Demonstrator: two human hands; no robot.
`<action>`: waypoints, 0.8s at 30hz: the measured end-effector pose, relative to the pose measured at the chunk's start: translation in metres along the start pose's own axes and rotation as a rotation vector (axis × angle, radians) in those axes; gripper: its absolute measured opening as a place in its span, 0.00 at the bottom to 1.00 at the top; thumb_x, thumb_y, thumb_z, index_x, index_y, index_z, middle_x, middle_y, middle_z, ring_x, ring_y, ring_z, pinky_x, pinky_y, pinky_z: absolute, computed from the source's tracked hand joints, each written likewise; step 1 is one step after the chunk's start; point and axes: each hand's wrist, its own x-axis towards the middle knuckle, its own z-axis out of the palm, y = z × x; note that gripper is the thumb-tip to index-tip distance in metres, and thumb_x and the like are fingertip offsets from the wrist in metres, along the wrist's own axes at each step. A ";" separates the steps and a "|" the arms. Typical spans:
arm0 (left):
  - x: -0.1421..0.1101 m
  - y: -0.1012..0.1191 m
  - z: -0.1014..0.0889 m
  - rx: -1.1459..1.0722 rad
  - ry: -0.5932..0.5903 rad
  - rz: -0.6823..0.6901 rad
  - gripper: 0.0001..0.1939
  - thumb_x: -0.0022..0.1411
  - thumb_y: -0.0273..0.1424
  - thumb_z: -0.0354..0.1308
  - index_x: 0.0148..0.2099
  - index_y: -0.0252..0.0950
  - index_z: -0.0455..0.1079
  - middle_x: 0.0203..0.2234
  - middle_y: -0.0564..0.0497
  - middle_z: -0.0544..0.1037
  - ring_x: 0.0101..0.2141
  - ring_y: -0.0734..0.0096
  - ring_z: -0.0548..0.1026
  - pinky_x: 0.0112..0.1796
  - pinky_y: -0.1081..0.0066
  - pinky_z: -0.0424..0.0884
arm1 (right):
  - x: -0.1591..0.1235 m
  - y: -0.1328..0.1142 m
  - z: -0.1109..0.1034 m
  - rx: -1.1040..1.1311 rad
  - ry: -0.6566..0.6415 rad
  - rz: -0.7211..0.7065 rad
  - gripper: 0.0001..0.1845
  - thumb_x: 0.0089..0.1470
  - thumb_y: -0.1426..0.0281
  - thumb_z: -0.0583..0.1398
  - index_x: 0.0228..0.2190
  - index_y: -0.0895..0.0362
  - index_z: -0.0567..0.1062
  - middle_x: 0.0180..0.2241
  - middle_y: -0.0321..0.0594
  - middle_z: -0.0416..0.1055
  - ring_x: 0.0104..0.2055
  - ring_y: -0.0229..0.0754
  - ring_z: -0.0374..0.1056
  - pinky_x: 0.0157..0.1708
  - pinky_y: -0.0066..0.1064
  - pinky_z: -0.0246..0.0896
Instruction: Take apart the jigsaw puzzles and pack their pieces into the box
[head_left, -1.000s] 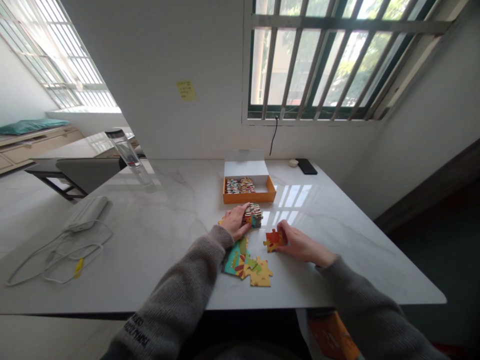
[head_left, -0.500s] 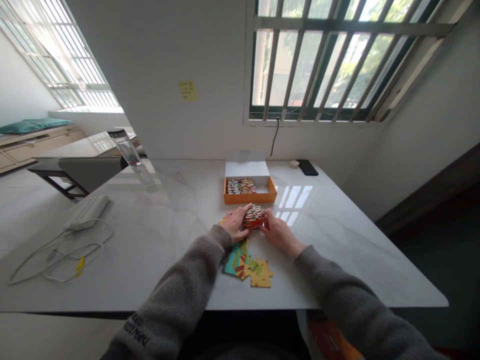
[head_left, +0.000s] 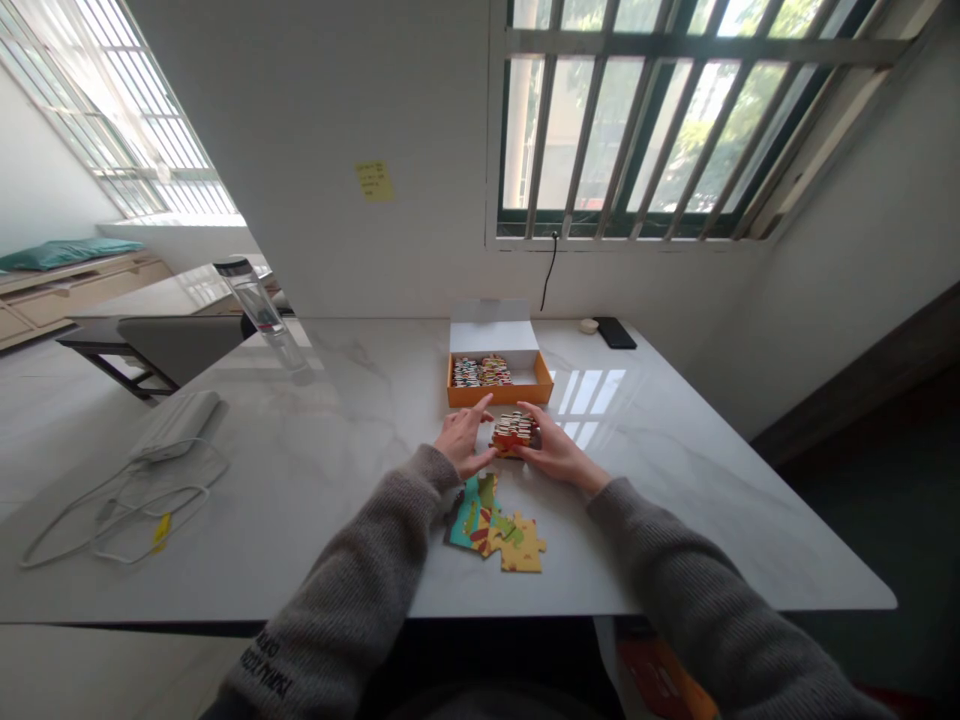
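left hand (head_left: 463,440) has been pulled back from the stack of jigsaw pieces (head_left: 514,432), fingers spread, while the stack, between the hands, is kept from toppling by the cupped right hand (head_left: 556,452), with the orange box (head_left: 499,396) just beyond and the joined puzzle pieces (head_left: 484,522) nearer in.

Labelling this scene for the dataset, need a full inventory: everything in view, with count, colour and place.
marble tabletop: 1, white, under the items
box tray: 1, orange, mid-table, white lid open behind
puzzle pieces in tray: many, multicoloured, two rows
stack of puzzle pieces: 1, multicoloured, just before tray
laid-out puzzle pieces: several, teal, yellow, red, nearest the person
bottle: 1, clear, dark cap, far left
charger block: 1, white, left
cable: 1, white, coiled, yellow tag
phone: 1, black, far right
sticky note: 1, yellow, wall
barred window: 1, dark frame, above table
left hand: 1, open, beside stack
right hand: 1, against stack
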 end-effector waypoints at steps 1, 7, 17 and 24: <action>-0.002 -0.001 -0.005 0.005 -0.008 0.007 0.42 0.56 0.36 0.61 0.69 0.40 0.49 0.50 0.45 0.73 0.51 0.54 0.68 0.55 0.54 0.58 | -0.001 0.002 -0.002 -0.013 0.024 0.012 0.37 0.50 0.66 0.66 0.59 0.54 0.60 0.56 0.49 0.64 0.58 0.53 0.64 0.59 0.48 0.60; -0.020 -0.003 -0.012 0.113 -0.278 0.006 0.29 0.45 0.43 0.69 0.51 0.42 0.72 0.46 0.46 0.71 0.50 0.50 0.67 0.53 0.52 0.58 | -0.006 0.007 -0.014 0.017 0.083 0.107 0.31 0.52 0.65 0.64 0.55 0.53 0.62 0.51 0.45 0.68 0.54 0.48 0.68 0.56 0.45 0.64; -0.021 -0.001 -0.004 0.066 -0.352 -0.003 0.18 0.43 0.37 0.72 0.38 0.41 0.74 0.44 0.49 0.70 0.48 0.55 0.67 0.54 0.55 0.57 | -0.008 0.003 -0.013 0.068 0.085 0.123 0.31 0.52 0.66 0.65 0.54 0.53 0.61 0.50 0.45 0.69 0.53 0.48 0.68 0.55 0.45 0.65; -0.023 0.000 -0.006 0.077 -0.370 0.011 0.31 0.39 0.41 0.74 0.48 0.46 0.72 0.48 0.48 0.70 0.50 0.50 0.66 0.54 0.52 0.56 | -0.009 0.003 -0.014 0.081 0.087 0.117 0.31 0.52 0.66 0.64 0.55 0.54 0.60 0.51 0.46 0.68 0.53 0.47 0.68 0.55 0.44 0.65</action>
